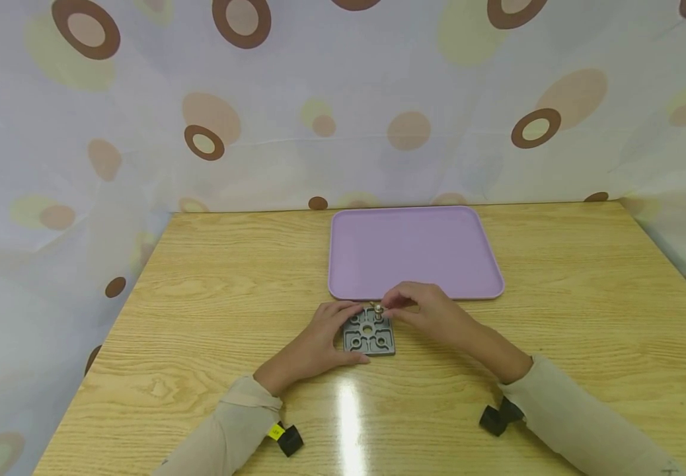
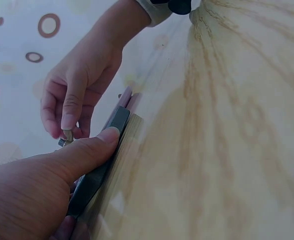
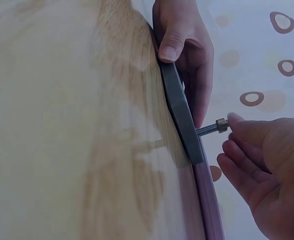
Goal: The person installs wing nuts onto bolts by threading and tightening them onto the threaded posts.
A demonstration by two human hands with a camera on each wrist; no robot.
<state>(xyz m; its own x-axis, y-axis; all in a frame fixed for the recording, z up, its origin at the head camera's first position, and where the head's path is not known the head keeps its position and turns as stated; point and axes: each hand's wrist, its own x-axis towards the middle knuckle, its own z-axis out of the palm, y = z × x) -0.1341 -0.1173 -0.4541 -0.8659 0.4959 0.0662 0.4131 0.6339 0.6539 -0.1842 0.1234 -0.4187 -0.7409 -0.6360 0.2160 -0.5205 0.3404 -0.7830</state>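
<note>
A square grey metal plate [image 1: 369,344] with ribs and round holes lies flat on the table. My left hand [image 1: 322,340] grips it from the left, thumb on the near edge and fingers at the far edge. From the plate's far right corner rises a threaded bolt [image 3: 206,130], upright, with a brass-coloured nut [image 3: 221,125] at its top. My right hand [image 1: 429,314] pinches this nut between thumb and fingertips. In the left wrist view, the left thumb partly hides the bolt.
Just behind the plate lies a lilac tray [image 1: 408,254], close to the right hand. The wooden table [image 1: 230,264] reaches back to a patterned cloth [image 1: 349,86] hanging behind and at the sides.
</note>
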